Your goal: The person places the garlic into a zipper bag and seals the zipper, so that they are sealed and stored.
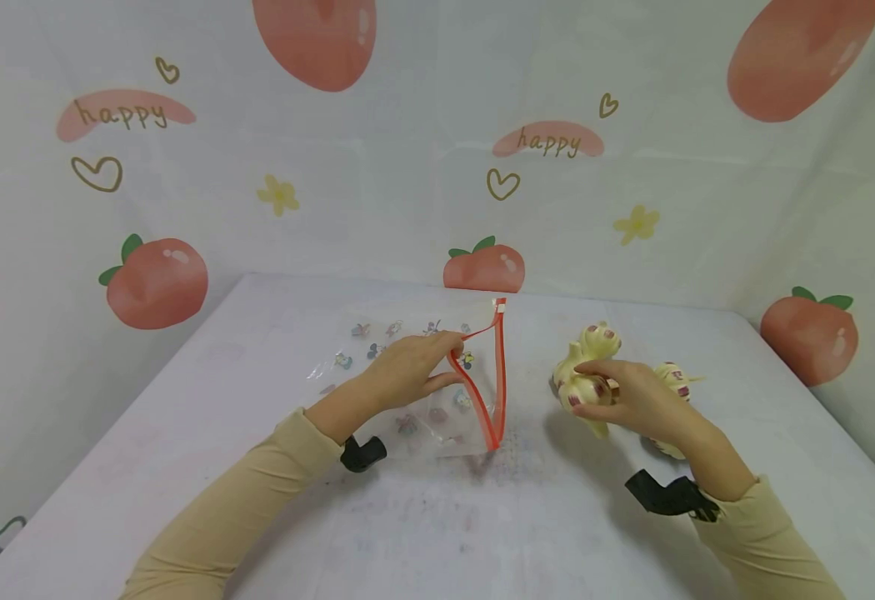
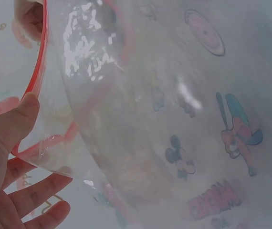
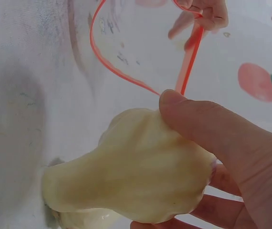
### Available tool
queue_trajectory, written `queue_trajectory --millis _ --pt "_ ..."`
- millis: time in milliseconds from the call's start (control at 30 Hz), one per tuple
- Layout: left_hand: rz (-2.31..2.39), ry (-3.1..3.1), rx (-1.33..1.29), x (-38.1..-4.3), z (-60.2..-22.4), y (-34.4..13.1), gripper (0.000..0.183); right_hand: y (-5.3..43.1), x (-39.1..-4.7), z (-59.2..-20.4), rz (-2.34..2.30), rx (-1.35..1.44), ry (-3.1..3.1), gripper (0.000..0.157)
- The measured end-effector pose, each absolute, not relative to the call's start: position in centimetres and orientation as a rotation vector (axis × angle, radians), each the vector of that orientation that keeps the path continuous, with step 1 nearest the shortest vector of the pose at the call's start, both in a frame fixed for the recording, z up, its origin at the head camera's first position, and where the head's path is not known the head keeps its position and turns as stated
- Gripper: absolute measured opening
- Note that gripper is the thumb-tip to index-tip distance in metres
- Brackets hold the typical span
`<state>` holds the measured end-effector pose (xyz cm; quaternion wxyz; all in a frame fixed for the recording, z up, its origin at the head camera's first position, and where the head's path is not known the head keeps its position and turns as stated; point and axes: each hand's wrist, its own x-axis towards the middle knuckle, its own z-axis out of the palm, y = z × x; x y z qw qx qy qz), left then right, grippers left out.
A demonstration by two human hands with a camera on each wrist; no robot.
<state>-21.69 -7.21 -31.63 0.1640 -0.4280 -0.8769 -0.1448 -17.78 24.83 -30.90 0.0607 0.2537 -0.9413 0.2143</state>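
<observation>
A clear zip bag [image 1: 437, 417] with a red zip edge [image 1: 502, 367] and small cartoon prints stands with its mouth spread toward the right. My left hand [image 1: 407, 367] pinches the red edge; in the left wrist view the thumb [image 2: 24, 112] lies on one side of the film and the fingers on the other. To the right of the bag, my right hand [image 1: 651, 408] holds a pale garlic bulb [image 3: 136, 167] with a thick stem. Thumb and fingers wrap its rounded end. Another garlic bulb [image 1: 601, 337] shows just behind the held one.
More garlic bulbs with purple marks [image 1: 672, 379] lie to the right, partly hidden by my right hand and wrist. A white cloth with peach prints [image 1: 484, 268] hangs behind the white table [image 1: 422, 533]. Black straps [image 1: 666, 493] sit at both wrists.
</observation>
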Motion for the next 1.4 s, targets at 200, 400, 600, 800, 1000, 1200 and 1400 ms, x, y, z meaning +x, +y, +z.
queue_trajectory --millis 200,400,600,800,1000,1200,1400 --pt "-0.436 -2.501 -1.214 -21.7 -31.6 -7.2 0.038 24.4 -17.8 -30.7 0.681 0.724 -2.824 0.049" --pt "-0.423 -2.504 -1.215 -21.6 -31.5 -7.2 0.039 23.8 -18.0 -30.8 0.703 0.726 -2.779 0.049" --pt "-0.413 -2.491 -1.221 -21.6 -31.4 -7.3 0.042 23.2 -18.4 -30.8 0.673 0.76 -2.735 0.048" --pt "-0.42 -2.478 -1.215 -21.6 -31.4 -7.4 0.041 22.7 -18.6 -30.8 0.701 0.808 -2.669 0.047" --pt "-0.443 -2.479 -1.203 -21.7 -31.5 -7.3 0.041 22.2 -18.8 -30.8 0.701 0.833 -2.627 0.046" --pt "-0.446 -2.486 -1.195 -21.8 -31.6 -7.3 0.041 21.7 -18.9 -30.8 0.729 0.867 -2.6 0.047" --pt "-0.451 -2.469 -1.201 -21.8 -31.7 -7.4 0.041 21.0 -19.0 -31.1 0.765 0.897 -2.567 0.046"
